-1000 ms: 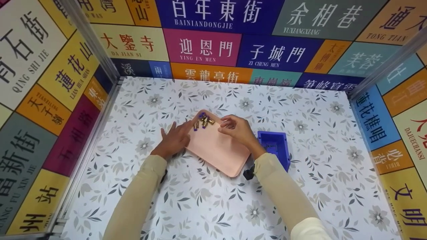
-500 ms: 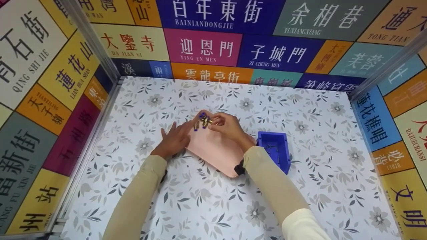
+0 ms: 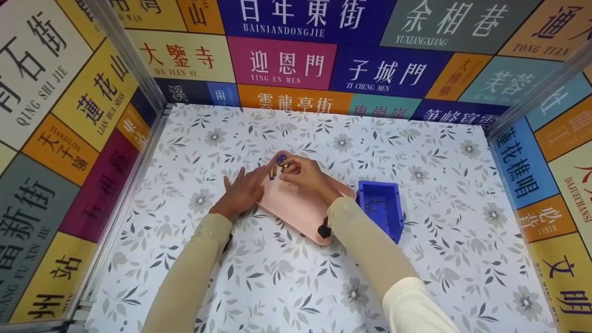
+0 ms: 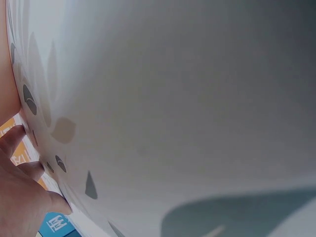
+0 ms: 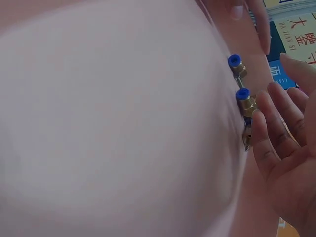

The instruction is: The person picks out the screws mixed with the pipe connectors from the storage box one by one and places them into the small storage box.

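A shallow pink tray (image 3: 296,208) lies at an angle on the table, with several brass push-in fittings (image 3: 273,173) with blue collars gathered in its far corner. My right hand (image 3: 306,175) reaches over the tray, fingertips right at the fittings. In the right wrist view, the right hand (image 5: 296,168) has loosely bent fingers beside the brass fittings (image 5: 245,101), its thumb standing apart. My left hand (image 3: 240,192) rests at the tray's left edge, fingers spread. Part of that left hand (image 4: 24,197) shows at the left wrist view's lower left.
Right of the tray stands a blue bin (image 3: 394,208) with several thin dark metal pieces (image 3: 375,204) inside. The flower-patterned tabletop (image 3: 296,291) is bounded by printed panels (image 3: 282,62) at the back and both sides.
My right hand has moved left and slightly away from me, from the tray's right edge to over the fittings, hiding some of them. The left hand and tray have stayed put.
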A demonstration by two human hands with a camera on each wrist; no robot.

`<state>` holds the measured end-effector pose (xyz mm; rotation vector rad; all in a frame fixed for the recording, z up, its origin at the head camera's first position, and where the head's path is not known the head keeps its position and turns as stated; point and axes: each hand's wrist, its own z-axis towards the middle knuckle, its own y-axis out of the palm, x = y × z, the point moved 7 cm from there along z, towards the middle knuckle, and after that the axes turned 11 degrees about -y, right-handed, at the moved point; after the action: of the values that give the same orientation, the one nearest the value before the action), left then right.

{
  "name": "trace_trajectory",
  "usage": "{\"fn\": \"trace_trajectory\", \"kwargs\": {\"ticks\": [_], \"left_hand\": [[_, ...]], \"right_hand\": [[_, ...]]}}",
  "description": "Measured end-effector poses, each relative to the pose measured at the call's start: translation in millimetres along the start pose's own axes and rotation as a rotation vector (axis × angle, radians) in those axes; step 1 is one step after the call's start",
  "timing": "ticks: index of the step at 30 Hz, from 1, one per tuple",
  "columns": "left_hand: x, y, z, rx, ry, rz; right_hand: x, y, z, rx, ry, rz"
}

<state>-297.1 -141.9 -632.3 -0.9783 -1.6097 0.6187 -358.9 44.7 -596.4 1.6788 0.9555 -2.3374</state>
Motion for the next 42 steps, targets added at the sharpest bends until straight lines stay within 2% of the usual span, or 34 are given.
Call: {"fn": "trace_trajectory", "kwargs": {"ticks": [7, 18, 26, 33, 37, 42], "left_hand": [[0.7, -2.1, -1.5, -0.001, -0.005, 0.019], [-1.4, -1.4, -4.6, -0.011, -0.020, 0.078], [-2.6, 0.8, -1.8, -0.008, -0.023, 0.050], [1.0, -0.2, 1.3, 0.043, 0.034, 0.013], [2.6, -2.2, 0.9, 0.052, 0.044, 0.002], [3.2, -4.1, -1.8, 0.047, 0.064, 0.026]], "right_hand": [[6.6, 12.3, 4.4, -0.037, 0.012, 0.022], [12.3, 21.7, 10.9, -0.065, 0.049, -0.020], [13.4, 22.3, 13.8, -0.064, 0.066, -0.129], [15.0, 22.8, 17.4, -0.043, 0.016, -0.233], [14.4, 24.4, 18.9, -0.030, -0.020, -0.263], [15.1, 25.4, 19.6, -0.028, -0.001, -0.327]]}}
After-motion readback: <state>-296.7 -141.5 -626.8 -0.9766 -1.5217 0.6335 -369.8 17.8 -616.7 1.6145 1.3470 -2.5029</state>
